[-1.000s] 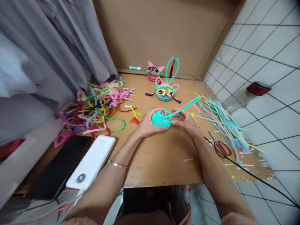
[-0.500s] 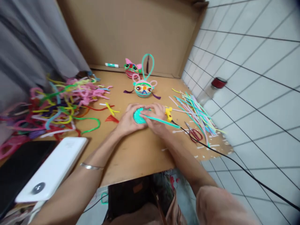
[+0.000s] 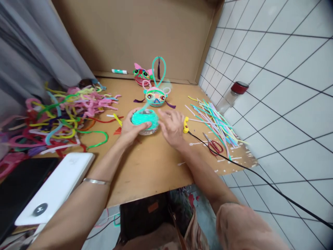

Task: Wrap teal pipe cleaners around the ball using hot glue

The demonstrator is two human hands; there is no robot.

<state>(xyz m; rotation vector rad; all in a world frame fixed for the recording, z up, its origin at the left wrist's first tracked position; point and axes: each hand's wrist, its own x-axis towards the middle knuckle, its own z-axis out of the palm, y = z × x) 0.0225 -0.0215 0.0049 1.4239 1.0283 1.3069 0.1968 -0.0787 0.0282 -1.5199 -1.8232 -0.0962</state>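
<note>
My left hand (image 3: pixel 128 127) is wrapped round a small clear ball wound in turquoise pipe cleaner (image 3: pixel 144 119), held just above the wooden table (image 3: pixel 151 163). A loose turquoise end curls up from its top, blurred by motion. My right hand (image 3: pixel 170 126) hovers just right of the ball, fingers spread and a little blurred, with nothing in it. Behind the ball stand two finished pipe-cleaner figures: a round face with a tall turquoise loop (image 3: pixel 155 95) and a pink-eared one (image 3: pixel 142 74).
A tangled heap of coloured pipe cleaners (image 3: pixel 65 114) fills the left. Straight pipe cleaners (image 3: pixel 213 119), red scissors (image 3: pixel 214 146) and a yellow glue gun (image 3: pixel 185 125) with a black cord lie right. A white power bank (image 3: pixel 56 189), a red-lidded jar (image 3: pixel 232 93) and a cardboard backboard surround.
The ball has been turned and lifted a little. My right hand has let go of the turquoise strand and drawn back open. The camera has swung slightly right.
</note>
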